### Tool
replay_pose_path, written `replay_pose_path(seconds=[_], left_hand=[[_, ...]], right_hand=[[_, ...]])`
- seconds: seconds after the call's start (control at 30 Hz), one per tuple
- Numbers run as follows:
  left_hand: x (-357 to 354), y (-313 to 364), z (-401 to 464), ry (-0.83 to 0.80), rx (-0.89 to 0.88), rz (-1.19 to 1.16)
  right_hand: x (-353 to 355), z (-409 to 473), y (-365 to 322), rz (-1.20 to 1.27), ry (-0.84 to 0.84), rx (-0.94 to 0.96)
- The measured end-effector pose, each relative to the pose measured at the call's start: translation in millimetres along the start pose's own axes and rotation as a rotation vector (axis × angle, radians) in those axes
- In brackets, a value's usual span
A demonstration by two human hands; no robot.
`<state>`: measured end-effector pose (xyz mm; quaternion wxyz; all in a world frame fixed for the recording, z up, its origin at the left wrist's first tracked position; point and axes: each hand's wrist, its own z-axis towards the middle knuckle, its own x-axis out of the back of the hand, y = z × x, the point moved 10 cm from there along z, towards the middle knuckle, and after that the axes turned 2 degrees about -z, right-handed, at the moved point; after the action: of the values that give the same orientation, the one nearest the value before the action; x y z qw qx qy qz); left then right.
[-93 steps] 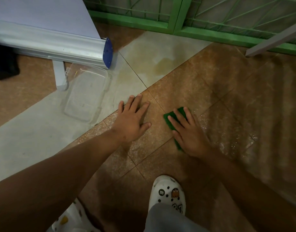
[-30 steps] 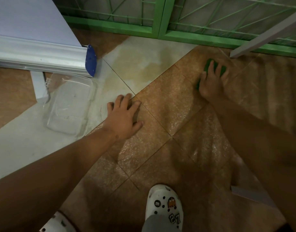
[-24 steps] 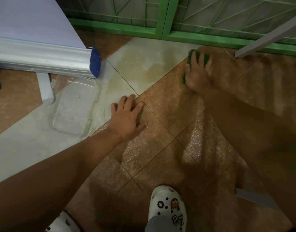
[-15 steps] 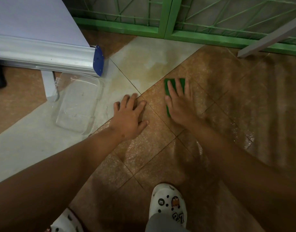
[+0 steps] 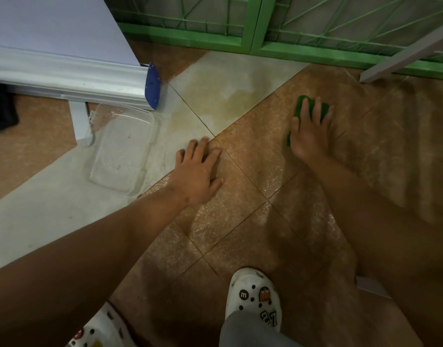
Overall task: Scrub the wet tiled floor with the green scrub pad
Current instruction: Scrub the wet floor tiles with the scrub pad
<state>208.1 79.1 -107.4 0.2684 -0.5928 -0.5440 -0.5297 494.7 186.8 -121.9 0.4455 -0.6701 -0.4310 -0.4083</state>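
Underfoot, the wet tiled floor (image 5: 253, 171) is seen in brown squares, bordered by a pale strip on the left-grip side. A green gate (image 5: 253, 26) is set beyond both grips. A clear plastic tray (image 5: 122, 151) is laid just beside the left hand (image 5: 197, 174), whose grip is open, fingers spread flat on the tiles. White clogs (image 5: 253, 296) are planted behind the grips. The green scrub pad (image 5: 299, 106) is pressed under the right hand (image 5: 309, 136), grip open, fingers straight across it.

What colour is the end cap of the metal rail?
Blue end cap, on the silver rail; head view shows it.
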Motion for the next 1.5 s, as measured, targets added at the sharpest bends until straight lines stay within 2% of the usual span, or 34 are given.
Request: replay_pose_path(seconds=[0.1, 0.3, 0.47, 0.53, 0.7, 0.93, 1.1, 1.23, 1.37, 1.5], left_hand=[[-0.1, -6.4, -14.9, 0.023, 0.018, -0.038], [-5.0, -22.2, -52.8, 0.1, 0.113, -0.102], [-12.9, -22.9, -68.2, 0.121, 0.153, -0.138], [-15.8, -25.1, -71.4, 0.122, 0.168, -0.151], [-18.0, -29.1, -76.8, 0.109, 0.165, -0.162], [-12.6, -31.0, -83.3, 0.119, 0.19, -0.19], [-17.0, -34.8, -94.2, 0.104, 0.224, -0.214], [-16.3, -35.7, -95.0, 0.102, 0.213, -0.216], [-17.2, -36.8, -95.6, 0.088, 0.198, -0.201], [-18.5, -41.2, -97.3, 0.071, 0.177, -0.198]], right_hand=[[-10.9, 5.2, -40.2, -0.062, -0.016, 0.053], [-54.2, -72.8, -125.7, -0.105, -0.046, 0.438], [-83.8, -152.5, -113.6, -0.138, -0.108, 0.646], [-80.5, -164.8, -86.3, -0.168, -0.091, 0.636], [-56.2, -147.0, -26.0, -0.134, -0.063, 0.404], [-43.3, -78.7, -61.1, -0.1, -0.026, 0.215], [-60.7, -84.0, -133.4, -0.136, -0.049, 0.36], [-80.9, -125.1, -162.9, -0.14, -0.109, 0.528], [-96.1, -173.7, -154.5, -0.146, -0.152, 0.625], [-91.3, -197.4, -105.1, -0.124, -0.139, 0.627]])
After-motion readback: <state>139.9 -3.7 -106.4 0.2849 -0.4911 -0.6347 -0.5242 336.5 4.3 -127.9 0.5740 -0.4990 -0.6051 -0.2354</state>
